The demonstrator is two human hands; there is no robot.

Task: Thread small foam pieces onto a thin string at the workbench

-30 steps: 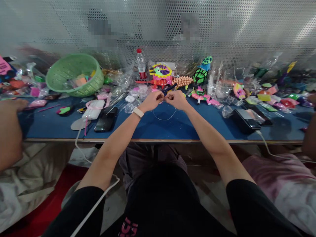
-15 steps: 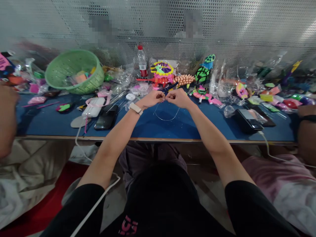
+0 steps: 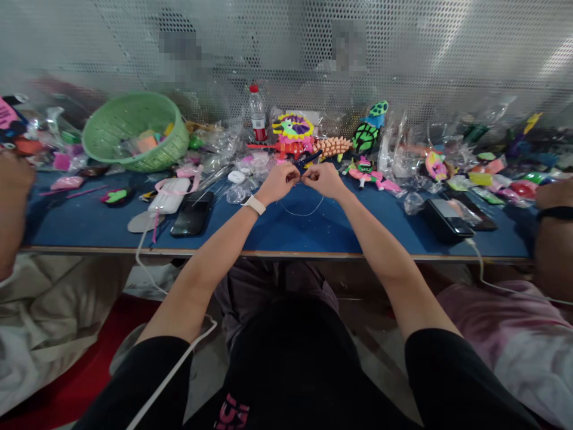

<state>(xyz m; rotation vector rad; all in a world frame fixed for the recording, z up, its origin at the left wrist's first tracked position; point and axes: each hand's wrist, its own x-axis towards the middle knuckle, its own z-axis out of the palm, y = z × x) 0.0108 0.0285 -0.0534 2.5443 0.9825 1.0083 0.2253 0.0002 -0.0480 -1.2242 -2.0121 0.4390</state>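
My left hand (image 3: 281,180) and my right hand (image 3: 323,179) meet fingertip to fingertip over the blue table (image 3: 313,230). Each pinches one end of a thin clear string (image 3: 301,212), which hangs in a loop between them down to the tabletop. A pale watch sits on my left wrist. Just beyond the fingertips lie dark blue scissors (image 3: 310,159) among colourful foam toys (image 3: 293,128). What sits right between the fingertips is too small to make out.
A green basket (image 3: 134,128) stands at the back left, a plastic bottle (image 3: 257,117) behind my hands. A black phone (image 3: 192,214) and white power bank (image 3: 169,196) lie left, a dark device (image 3: 446,218) right. Other people's arms flank both table ends.
My hands have stayed together on the string, shifting only slightly. The person at the left has drawn a hand back; the arm at the right has moved inward a little.
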